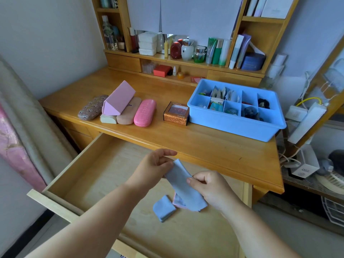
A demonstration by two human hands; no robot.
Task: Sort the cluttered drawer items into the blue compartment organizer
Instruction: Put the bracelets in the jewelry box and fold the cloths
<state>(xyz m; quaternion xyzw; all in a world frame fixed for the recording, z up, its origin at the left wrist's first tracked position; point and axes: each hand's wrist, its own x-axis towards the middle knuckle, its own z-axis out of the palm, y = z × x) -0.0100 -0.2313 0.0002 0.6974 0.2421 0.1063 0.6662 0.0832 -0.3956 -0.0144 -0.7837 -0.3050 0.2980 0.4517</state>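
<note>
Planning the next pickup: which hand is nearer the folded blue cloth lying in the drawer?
Right. The right hand is just above and right of the folded blue cloth; the left hand is higher, farther back.

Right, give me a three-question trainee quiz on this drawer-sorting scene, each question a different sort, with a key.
1. True or false: both hands hold the same light blue cloth above the open drawer.
2. Multiple choice: the small brown box on the desk stands where?
A. inside the drawer
B. just left of the blue organizer
C. on the upper shelf
3. Fill in: besides the held cloth, a folded blue cloth lies on the drawer ____.

Key:
1. True: the left hand pinches its top end, and the right hand pinches its right edge.
2. B
3. bottom
</note>
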